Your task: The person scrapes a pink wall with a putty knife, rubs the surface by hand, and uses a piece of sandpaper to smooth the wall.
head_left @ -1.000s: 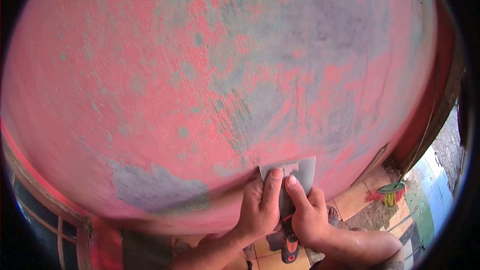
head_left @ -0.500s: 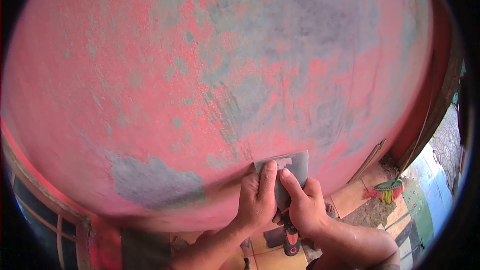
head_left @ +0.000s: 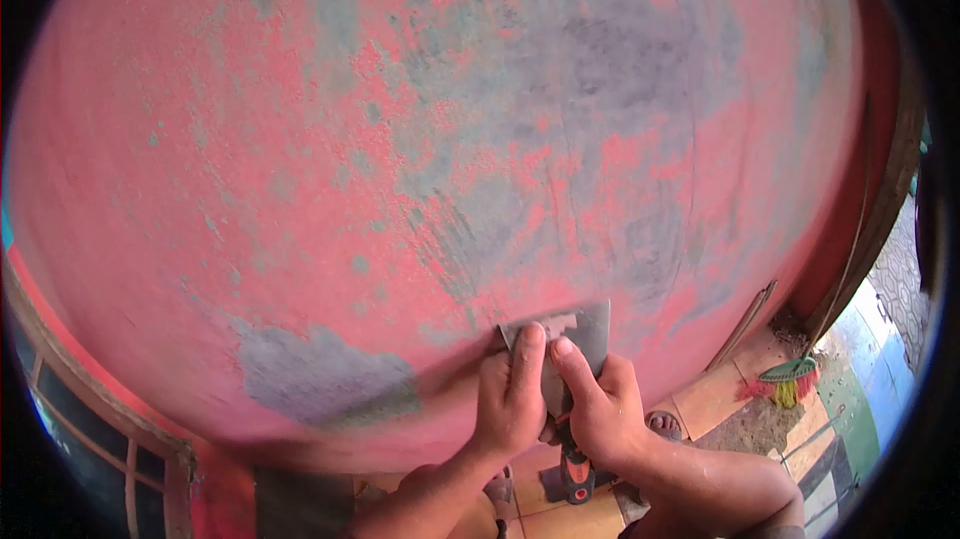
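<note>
A wide scraper (head_left: 591,330) with a metal blade and a black-and-red handle lies with its blade edge at the lower part of the pink wall (head_left: 300,199). My left hand (head_left: 511,401) grips it on the left, thumb stretched up on the blade. From the other side my right hand (head_left: 605,407) closes around it, its thumb also pressed on the blade. A pink paint flake rests on the blade. The fingers behind the tool are hidden. Above the blade the wall shows grey-green patches where paint is off.
A bare grey patch (head_left: 320,376) marks the wall at lower left. To the right a broom (head_left: 787,376) with coloured bristles leans by the wall, near loose debris (head_left: 752,426) on the tiled floor. A window frame (head_left: 135,454) is at lower left. My feet stand below.
The view has shifted slightly. Both hands and the scraper have moved a little left and up in view, still at the wall. The grip is the same.
</note>
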### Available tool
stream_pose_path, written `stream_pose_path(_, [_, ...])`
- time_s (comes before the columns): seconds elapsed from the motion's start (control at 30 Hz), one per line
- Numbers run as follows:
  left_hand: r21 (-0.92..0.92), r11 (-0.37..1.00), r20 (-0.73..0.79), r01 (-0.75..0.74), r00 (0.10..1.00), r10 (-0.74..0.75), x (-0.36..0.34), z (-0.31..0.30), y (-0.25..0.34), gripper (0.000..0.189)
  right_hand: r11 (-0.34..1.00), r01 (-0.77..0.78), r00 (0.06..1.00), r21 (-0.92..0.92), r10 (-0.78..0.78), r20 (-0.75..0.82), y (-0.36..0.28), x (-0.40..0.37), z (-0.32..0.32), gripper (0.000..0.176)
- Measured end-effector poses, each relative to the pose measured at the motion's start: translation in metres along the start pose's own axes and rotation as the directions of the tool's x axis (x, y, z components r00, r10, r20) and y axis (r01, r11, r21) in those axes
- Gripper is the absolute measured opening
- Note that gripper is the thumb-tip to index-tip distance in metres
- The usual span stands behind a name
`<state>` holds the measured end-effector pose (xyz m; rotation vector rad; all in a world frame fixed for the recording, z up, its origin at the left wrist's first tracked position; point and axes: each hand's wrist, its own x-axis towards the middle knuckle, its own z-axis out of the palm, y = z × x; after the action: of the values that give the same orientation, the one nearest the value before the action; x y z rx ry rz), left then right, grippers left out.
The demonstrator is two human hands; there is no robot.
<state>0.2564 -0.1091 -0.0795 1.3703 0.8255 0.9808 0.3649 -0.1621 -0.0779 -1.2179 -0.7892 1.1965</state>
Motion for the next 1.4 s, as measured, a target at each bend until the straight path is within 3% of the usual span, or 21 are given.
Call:
stream_pose_path(0.1, [-0.111,0.982,-0.035,-0.154,0.988,0.151,0.003,0.004,-0.032,0.051,0.997,0.068,0.996,-0.048,-0.070,-0.048,0.014,0.000,-0.001,0.049])
stream_pose_path(0.13, [-0.023,0.980,0.040,-0.197,0.979,0.198,0.002,-0.003,-0.036,0.048,0.996,0.060,0.997,-0.062,-0.064,-0.050,0.014,-0.001,0.000,0.048])
stream_pose_path(0.4, [-0.003,0.979,0.034,-0.205,0.978,0.205,0.008,-0.007,-0.010,0.046,0.982,0.183,0.979,-0.053,-0.187,-0.080,0.002,0.006,0.011,0.047])
stream_pose_path(0.5, [0.011,0.980,0.007,-0.199,0.980,0.199,0.004,-0.004,-0.012,0.046,0.985,0.151,0.986,-0.081,-0.156,-0.058,0.006,0.003,0.008,0.049])
stream_pose_path(0.63, [0.024,0.963,-0.024,-0.267,0.963,0.268,0.005,-0.002,-0.033,0.045,0.999,-0.028,0.998,0.015,0.029,-0.055,0.016,-0.001,0.003,0.050])
stream_pose_path(0.67, [0.014,0.987,0.050,-0.161,0.986,0.161,0.004,-0.011,-0.032,0.043,0.999,-0.046,0.997,0.027,0.047,-0.055,0.011,-0.004,0.005,0.050])
stream_pose_path(0.8, [0.098,0.944,0.008,-0.314,0.949,0.315,0.010,-0.006,-0.016,0.042,1.000,-0.004,0.998,-0.017,0.003,-0.055,0.006,0.001,0.008,0.050])
stream_pose_path(0.93, [-0.064,0.975,0.053,-0.213,0.975,0.217,0.010,-0.009,-0.002,0.043,0.995,0.082,0.995,0.053,-0.079,-0.059,-0.006,0.000,0.015,0.048])
stream_pose_path(1.03, [-0.016,0.971,0.000,-0.238,0.971,0.238,0.008,-0.009,-0.016,0.045,0.997,0.079,0.995,0.021,-0.078,-0.060,0.007,-0.001,0.013,0.048])
stream_pose_path(1.13, [-0.064,0.988,0.036,-0.140,0.989,0.142,0.004,-0.010,-0.022,0.046,1.000,-0.005,0.999,0.009,0.006,-0.033,0.011,-0.003,0.008,0.048])
stream_pose_path(1.2, [-0.037,0.973,0.004,-0.226,0.974,0.227,0.009,-0.009,-0.023,0.046,0.995,-0.086,0.996,0.042,0.086,-0.013,0.005,-0.003,0.008,0.048])
stream_pose_path(1.27, [0.012,0.933,-0.064,-0.359,0.931,0.359,0.016,-0.003,-0.025,0.047,1.000,0.004,0.999,0.008,-0.003,-0.038,0.000,-0.002,0.013,0.048])
stream_pose_path(1.33, [-0.001,0.932,-0.064,-0.362,0.930,0.361,0.018,-0.002,-0.017,0.046,0.998,0.055,0.997,0.022,-0.054,-0.052,-0.008,-0.003,0.017,0.048])
stream_pose_path(1.4, [-0.087,0.980,0.037,-0.181,0.982,0.185,0.014,-0.010,0.008,0.045,0.995,0.067,0.997,0.076,-0.063,-0.046,-0.023,-0.005,0.021,0.047])
